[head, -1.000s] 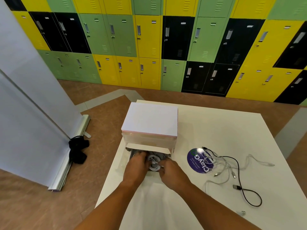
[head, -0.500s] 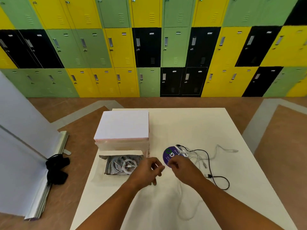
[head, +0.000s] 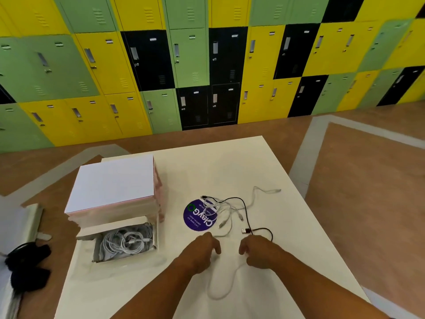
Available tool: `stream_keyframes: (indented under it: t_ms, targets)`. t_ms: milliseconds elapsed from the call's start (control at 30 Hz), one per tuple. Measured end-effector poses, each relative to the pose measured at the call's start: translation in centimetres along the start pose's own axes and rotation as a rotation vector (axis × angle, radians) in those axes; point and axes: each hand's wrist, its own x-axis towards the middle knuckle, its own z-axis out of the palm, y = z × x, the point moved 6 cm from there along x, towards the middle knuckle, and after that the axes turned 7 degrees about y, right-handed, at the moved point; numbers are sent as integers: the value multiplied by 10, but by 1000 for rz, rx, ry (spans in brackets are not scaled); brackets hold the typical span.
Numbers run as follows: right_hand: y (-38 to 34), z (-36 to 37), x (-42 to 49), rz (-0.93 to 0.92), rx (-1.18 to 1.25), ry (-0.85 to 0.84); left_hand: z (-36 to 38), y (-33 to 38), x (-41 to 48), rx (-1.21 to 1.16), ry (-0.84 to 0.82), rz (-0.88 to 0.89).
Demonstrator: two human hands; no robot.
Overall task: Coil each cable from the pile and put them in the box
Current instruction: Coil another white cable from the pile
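Left hand and right hand — fingers curled — each pinch the white cable looping between them.

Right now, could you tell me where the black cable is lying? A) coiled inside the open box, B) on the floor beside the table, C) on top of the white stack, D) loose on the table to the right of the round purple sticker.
D: the black cable lies uncoiled on the table, running from the purple sticker toward the right hand, while the box holds only white cables.
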Motion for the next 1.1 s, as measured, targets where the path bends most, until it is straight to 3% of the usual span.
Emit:
stream_keyframes:
  t_ms: [167,400,767,900,1100]
  targets:
    - [2,0,3,-16,-40,-24,-10,10,6,-24,119,38]
    - [-14,-35,11,-40,40,-48,-81,37,16,-336,365,-9]
    - [-48,-130,-3,15,1224,122,-170,37,7,-495,705,-94]
    - [-55,-154,-4,-17,1362,192,-183,30,3,-609,793,-135]
    - [-80,-192,-23,-251,1502,316,-189,11,-7,-728,884,-250]
